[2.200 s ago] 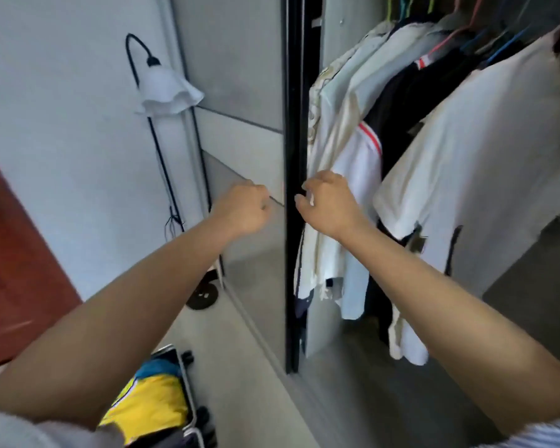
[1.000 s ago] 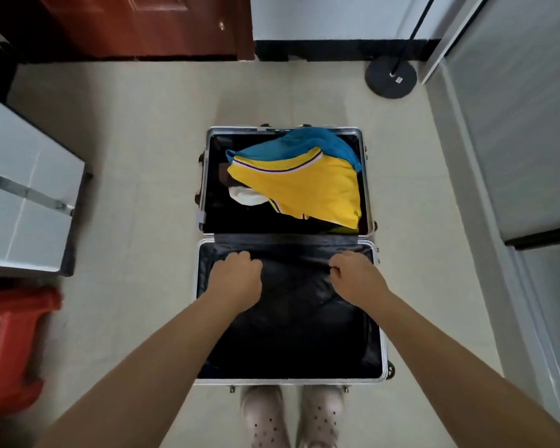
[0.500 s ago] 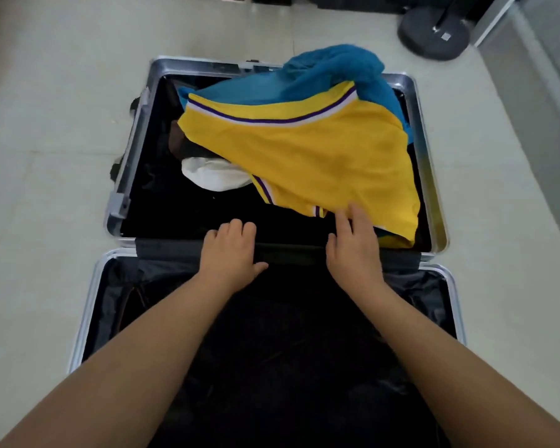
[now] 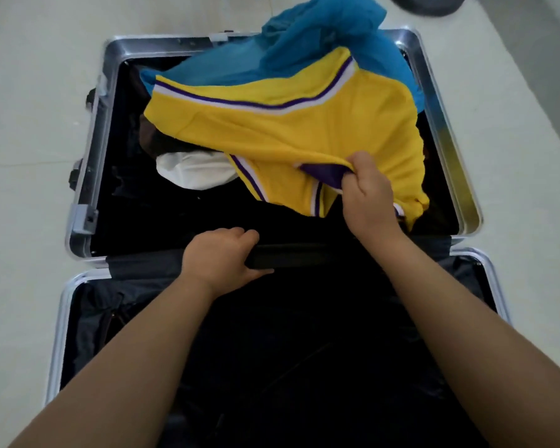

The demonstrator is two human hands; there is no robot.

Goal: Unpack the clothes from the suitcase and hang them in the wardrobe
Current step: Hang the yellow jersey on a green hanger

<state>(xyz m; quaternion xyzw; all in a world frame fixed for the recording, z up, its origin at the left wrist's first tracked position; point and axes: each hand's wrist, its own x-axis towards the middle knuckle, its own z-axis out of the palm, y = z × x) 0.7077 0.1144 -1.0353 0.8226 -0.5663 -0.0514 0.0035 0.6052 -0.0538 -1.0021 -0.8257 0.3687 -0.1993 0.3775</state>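
A silver-framed suitcase [image 4: 88,176] lies open on the floor, black lining in both halves. In its far half a yellow jersey [image 4: 304,137] with purple and white trim lies on top of a blue garment [image 4: 320,37]. A white piece of clothing [image 4: 194,171] and something dark brown show underneath at the left. My right hand [image 4: 367,192] pinches the jersey's near edge and lifts it, showing purple inside. My left hand [image 4: 222,258] grips the black hinge band between the two halves. The wardrobe is out of view.
Pale tiled floor [image 4: 29,108] surrounds the suitcase. The dark round base of a floor lamp [image 4: 430,4] sits at the top right, with a grey wardrobe rail strip [image 4: 543,59] running along the right edge.
I turned from the wardrobe down to the suitcase and leaned closer. My right hand went from lying flat on the jersey to pinching its edge; my left hand curled round the hinge band.
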